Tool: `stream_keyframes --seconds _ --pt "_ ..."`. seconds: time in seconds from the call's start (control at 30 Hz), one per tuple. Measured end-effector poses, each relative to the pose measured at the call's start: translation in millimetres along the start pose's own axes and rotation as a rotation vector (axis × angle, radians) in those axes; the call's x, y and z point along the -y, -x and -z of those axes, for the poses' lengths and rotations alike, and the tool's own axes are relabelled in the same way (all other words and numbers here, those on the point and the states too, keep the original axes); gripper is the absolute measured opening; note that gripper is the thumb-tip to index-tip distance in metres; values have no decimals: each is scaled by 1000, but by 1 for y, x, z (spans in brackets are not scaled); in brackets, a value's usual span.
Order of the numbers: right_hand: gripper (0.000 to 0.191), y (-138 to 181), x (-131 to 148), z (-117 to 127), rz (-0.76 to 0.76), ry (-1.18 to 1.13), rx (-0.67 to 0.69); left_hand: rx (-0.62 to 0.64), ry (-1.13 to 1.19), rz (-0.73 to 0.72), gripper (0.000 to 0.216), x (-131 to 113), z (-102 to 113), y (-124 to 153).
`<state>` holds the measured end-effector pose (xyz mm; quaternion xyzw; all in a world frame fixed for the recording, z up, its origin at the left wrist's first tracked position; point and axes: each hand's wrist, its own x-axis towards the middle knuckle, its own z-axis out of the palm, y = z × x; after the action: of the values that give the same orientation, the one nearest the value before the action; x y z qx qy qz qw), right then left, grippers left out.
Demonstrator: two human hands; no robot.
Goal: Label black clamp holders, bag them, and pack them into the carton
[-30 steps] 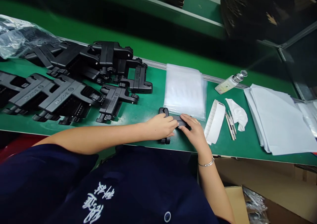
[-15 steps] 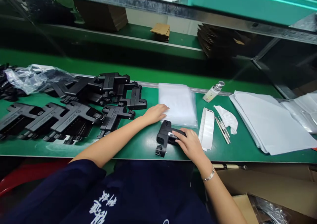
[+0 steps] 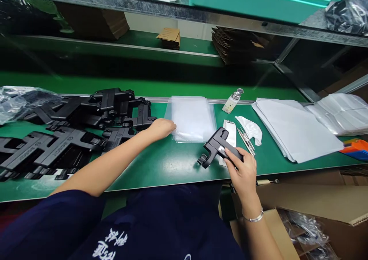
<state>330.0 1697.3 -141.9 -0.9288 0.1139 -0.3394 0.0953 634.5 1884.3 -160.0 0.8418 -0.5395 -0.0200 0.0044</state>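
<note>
My right hand (image 3: 243,171) is closed around a black plastic bracket (image 3: 217,142), roughly T-shaped, with a small white label. It is raised above the green bench and tilted, partly covering a strip of white labels (image 3: 230,127). At the left edge of a stack of clear plastic bags (image 3: 191,118), my left hand (image 3: 162,129) has its fingers pinched together on a bag. Its fingertips are partly hidden. More black plastic brackets (image 3: 61,148) lie in overlapping rows left of that hand.
Behind the labels stands a small pump bottle (image 3: 231,101). Tweezers (image 3: 246,141) and a white cloth (image 3: 250,129) lie to the right, then a stack of white sheets (image 3: 296,131). A metal shelf (image 3: 184,12) with a green bin (image 3: 258,1) spans overhead. Cardboard boxes (image 3: 310,198) sit below the bench edge.
My right hand has lifted the bracket off the bench and moved it right, over the label strip. My left hand has gone from lying on the bags to pinching at their left edge. The view has shifted right.
</note>
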Motion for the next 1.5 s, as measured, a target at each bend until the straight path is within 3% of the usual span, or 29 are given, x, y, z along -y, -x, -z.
stream_keyframes --seconds 0.1,0.2,0.3,0.43,0.57,0.73,0.93,1.1,1.2,1.3,1.4,1.5 --pt "23 1 -4 2 -8 17 -21 -20 -9 15 27 -5 3 17" --pt "23 2 -3 3 -7 13 -21 110 126 -103 22 -17 6 33" --pt "25 0 7 3 4 -9 -9 185 550 -135 36 -41 6 42" --pt "39 -4 27 0 55 -114 29 102 1192 -125 56 -83 -1 36" --pt "54 -3 37 3 173 -137 56 -70 1222 -69 58 -108 -7 34" --pt "39 0 33 9 291 -62 76 26 1313 -53 56 -109 1 44" --pt "34 0 33 9 258 -49 30 7 1188 -113 54 -96 11 32" --pt "35 1 34 12 181 -98 31 -60 609 -57 54 -78 -16 17" --pt "44 5 29 19 112 -155 35 109 354 -323 49 -85 -41 35" --pt "48 10 16 28 -2 -182 -1 166 358 -518 49 -98 -53 45" --pt "50 12 5 34 -134 -158 -80 154 338 -400 51 -109 -51 36" --pt "52 11 2 39 -163 -128 -122 118 324 -326 51 -119 -50 42"
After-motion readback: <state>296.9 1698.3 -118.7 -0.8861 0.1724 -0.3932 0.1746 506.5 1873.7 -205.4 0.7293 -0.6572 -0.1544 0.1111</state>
